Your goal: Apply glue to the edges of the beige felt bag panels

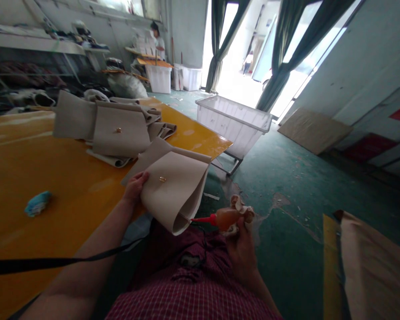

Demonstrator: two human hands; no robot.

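Note:
My left hand (136, 188) grips the left edge of a beige bag piece (173, 182), folded over with a small gold clasp on its face. Its open, curved side faces right. In my right hand (242, 242) is a glue bottle (227, 218) with amber contents and a long red nozzle, held on its side. Crumpled beige wrapping surrounds the bottle's far end. The nozzle tip meets the lower opening of the bag piece; whether it touches the material I cannot tell. Behind lies a stack of similar beige bag pieces (120, 129).
A blue rag (38, 203) lies on the orange-yellow table (70, 178). Beyond the table's right corner stands a white plastic bin (233, 124) on a metal frame. Brown board (373, 262) is at lower right. Another person (158, 42) is at the back.

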